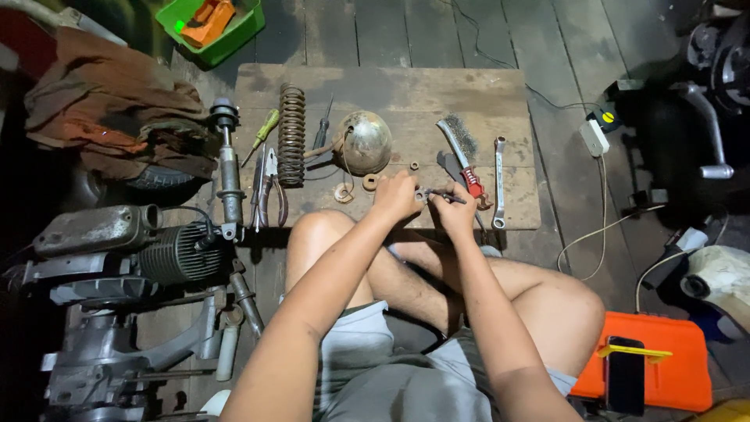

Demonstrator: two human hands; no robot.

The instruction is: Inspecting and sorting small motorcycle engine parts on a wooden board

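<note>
Sitting cross-legged beside wooden board (406,90)

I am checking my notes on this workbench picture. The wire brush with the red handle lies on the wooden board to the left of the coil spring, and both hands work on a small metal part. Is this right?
Not quite. In the head view the wire brush lies to the right of the coil spring, not left, on the wooden board. The rest holds: the left hand and right hand work on a small metal part.
</note>
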